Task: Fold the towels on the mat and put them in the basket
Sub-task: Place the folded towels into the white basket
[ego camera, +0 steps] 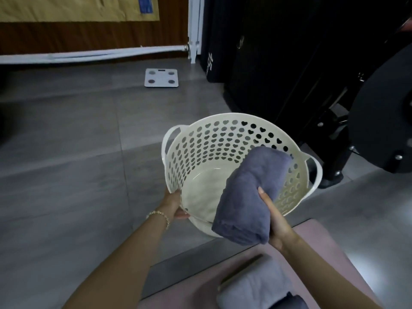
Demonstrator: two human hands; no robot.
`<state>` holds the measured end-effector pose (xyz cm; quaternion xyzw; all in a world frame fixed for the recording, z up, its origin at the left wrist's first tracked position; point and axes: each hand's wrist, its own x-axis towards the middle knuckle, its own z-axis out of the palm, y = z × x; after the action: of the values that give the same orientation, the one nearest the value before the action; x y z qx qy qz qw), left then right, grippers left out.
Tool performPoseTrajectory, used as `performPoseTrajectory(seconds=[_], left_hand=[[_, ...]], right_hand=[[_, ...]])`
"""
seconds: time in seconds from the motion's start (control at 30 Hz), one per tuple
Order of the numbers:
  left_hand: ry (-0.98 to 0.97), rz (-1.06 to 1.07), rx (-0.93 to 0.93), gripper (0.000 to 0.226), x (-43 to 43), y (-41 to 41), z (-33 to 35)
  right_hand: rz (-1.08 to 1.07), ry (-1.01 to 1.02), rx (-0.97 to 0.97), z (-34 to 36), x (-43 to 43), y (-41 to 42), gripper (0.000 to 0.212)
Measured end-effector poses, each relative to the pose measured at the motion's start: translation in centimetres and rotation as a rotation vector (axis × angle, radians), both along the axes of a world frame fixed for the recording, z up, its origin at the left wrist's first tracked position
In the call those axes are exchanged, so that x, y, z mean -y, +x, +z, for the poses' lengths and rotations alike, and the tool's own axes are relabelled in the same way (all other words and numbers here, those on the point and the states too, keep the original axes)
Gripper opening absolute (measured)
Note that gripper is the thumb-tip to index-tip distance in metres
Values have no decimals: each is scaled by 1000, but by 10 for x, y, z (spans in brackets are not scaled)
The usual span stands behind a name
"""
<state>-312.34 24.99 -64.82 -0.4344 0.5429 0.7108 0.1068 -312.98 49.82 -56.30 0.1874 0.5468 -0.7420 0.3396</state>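
Perforated plastic basket [223, 148], folded terry towel [249, 197]

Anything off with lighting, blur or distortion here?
Head view: dim overall, black gym equipment nearly lost in shadow; the white pipe bows and smears; blue towel and basket are readable; a pale glare patch on the floor at right.
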Motion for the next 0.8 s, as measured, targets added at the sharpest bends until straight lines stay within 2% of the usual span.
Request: performPoseTrajectory(seconds=[0.07, 0.17, 0.3, 0.33, 0.43, 0.5, 0.57, 0.63, 0.7, 0.73, 0.8], left_hand=[[-9, -19, -32, 43, 2, 17, 8], [-23, -18, -61, 35, 11, 63, 18], [30, 121, -20, 34, 36, 147, 25], [-4, 131, -15, 35, 44, 168, 25], [-62, 136, -14, 38, 63, 226, 21], [-65, 208, -9, 39, 71, 261, 20], [-24, 259, 9, 47, 82, 286, 19], [3, 217, 43, 50, 92, 301, 22], [-37, 160, 97, 65, 104, 304, 23], [-117, 139, 126, 79, 109, 302, 24], [-409, 183, 95, 105, 123, 291, 30]], right_hand=[[24, -4, 2, 1, 5, 8, 80], [98, 14, 35, 5, 14, 25, 99], [216, -7, 116, 8, 44, 68, 98], [251, 1, 135, 6, 55, 81, 94], [330, 11, 184, 1, 81, 115, 64], [396, -7, 230, 1, 99, 132, 55], [473, -31, 262, -2, 116, 140, 53], [530, -56, 290, -12, 135, 142, 55], [563, -63, 314, -26, 152, 136, 60], [577, -70, 322, -31, 161, 133, 65], [606, -76, 312, -42, 177, 119, 69]])
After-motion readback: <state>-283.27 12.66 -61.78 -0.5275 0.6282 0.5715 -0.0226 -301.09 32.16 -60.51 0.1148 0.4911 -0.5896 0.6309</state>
